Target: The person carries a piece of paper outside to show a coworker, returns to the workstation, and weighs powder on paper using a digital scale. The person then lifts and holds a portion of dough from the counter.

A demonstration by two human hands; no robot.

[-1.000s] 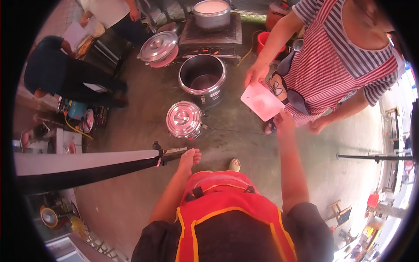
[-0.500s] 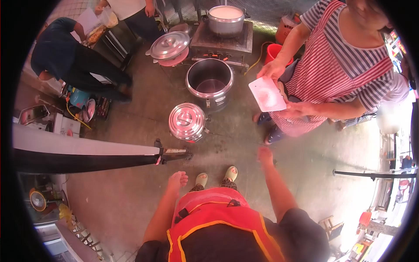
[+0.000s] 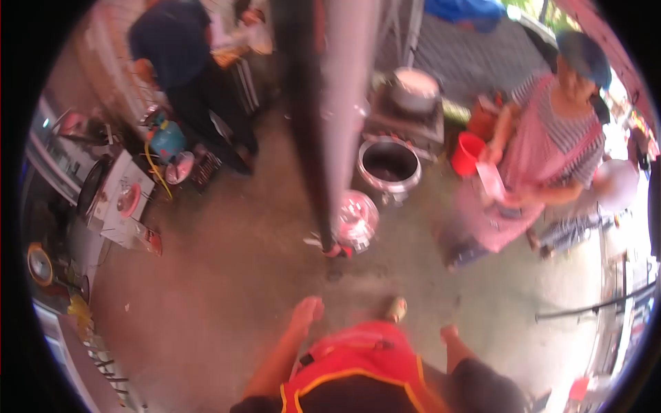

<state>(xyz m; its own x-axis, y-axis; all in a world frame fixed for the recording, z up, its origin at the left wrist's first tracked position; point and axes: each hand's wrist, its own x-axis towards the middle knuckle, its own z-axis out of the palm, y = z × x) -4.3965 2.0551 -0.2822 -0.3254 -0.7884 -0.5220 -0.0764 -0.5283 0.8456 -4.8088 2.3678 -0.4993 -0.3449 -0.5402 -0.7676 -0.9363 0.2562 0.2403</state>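
My left hand [image 3: 308, 313] hangs low in front of my red apron [image 3: 358, 344], smeared by motion. On the other side, my right hand [image 3: 449, 334] is small and blurred beside the apron. No object shows in either hand, and the set of the fingers is unclear. Ahead on the floor stand a lidded metal pot [image 3: 359, 219] and a wide pot without a lid [image 3: 390, 165]. A co-worker in a striped apron [image 3: 513, 206] at the right holds a flat white piece [image 3: 491, 182].
A dark post [image 3: 310, 124] cuts down the view, partly covering the lidded pot. Behind the pots is a stove [image 3: 406, 127] bearing a large pot [image 3: 416, 89]. A red bucket [image 3: 468, 153] stands right of it. At the left, another person [image 3: 206, 89] bends near a blue gas cylinder [image 3: 167, 141].
My view has swung left and up; the pots and the co-worker now appear farther right. The post looks upright instead of sideways. Both my hands appear lower, the right one closer to my body.
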